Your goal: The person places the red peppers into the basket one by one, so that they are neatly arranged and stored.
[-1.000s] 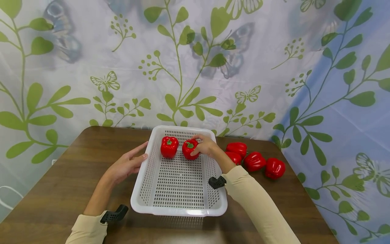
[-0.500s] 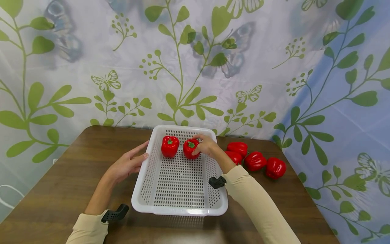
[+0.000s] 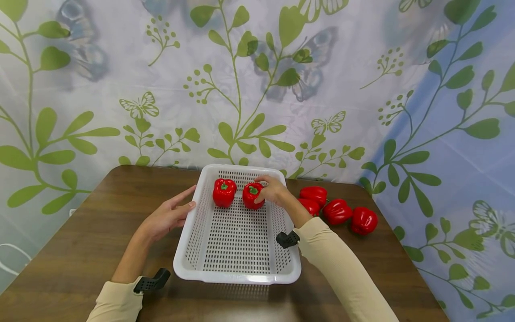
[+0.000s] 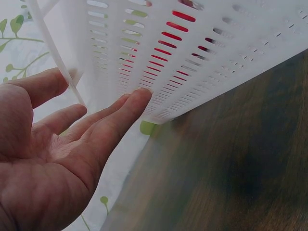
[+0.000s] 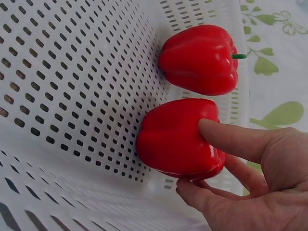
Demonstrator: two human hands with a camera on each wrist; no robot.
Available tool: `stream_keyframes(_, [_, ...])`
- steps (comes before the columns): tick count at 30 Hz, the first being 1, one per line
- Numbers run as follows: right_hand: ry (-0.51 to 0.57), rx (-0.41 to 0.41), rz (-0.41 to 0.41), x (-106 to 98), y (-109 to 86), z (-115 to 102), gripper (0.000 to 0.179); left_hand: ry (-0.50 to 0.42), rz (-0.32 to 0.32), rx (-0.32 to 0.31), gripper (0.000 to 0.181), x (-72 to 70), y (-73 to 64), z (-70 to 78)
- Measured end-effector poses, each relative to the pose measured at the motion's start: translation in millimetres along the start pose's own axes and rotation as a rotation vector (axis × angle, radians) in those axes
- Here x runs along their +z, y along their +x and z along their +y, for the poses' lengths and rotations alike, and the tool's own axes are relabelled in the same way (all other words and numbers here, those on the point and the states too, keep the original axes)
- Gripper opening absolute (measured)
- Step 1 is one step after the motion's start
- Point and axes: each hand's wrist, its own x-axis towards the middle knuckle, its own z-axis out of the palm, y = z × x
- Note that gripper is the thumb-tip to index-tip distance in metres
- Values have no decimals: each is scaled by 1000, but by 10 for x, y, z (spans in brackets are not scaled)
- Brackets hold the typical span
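A white perforated plastic basket [image 3: 237, 279] stands on the table and holds two red bell peppers at its far end. My right hand [image 3: 273, 193] reaches over the right rim and grips the right bell pepper [image 3: 250, 201] by its upper part; in the right wrist view the thumb and fingers [image 5: 236, 142] lie on opposite sides of it. Beside it, a little apart, sits the other bell pepper [image 3: 223, 194], green stem up. At the basket's left side, my left hand [image 3: 165, 220] touches the rim and outer wall with its fingers fairly straight, as the left wrist view also shows [image 4: 115, 120].
Several more red bell peppers [image 3: 337, 212] lie on the brown wooden table [image 3: 100, 223] to the right of the basket, partly behind my right forearm. A leaf-patterned cloth [image 3: 169, 89] hangs behind the table and along its right side. A white cable [image 3: 14, 259] shows at far left.
Almost nothing differs. Both hands keep their places, the right one still on the same bell pepper; the whole head view shifts only slightly.
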Motion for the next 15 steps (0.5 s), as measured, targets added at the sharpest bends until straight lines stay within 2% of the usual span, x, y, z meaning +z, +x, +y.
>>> stream_keyframes(9, [-13,-2,-3,-96,-64,-74,72,-4,-6,-3,67,3,7,12])
stream_keyframes(15, [-70,-64,2,-209,-175,-182,65,7,2,-7,68,6,9,24])
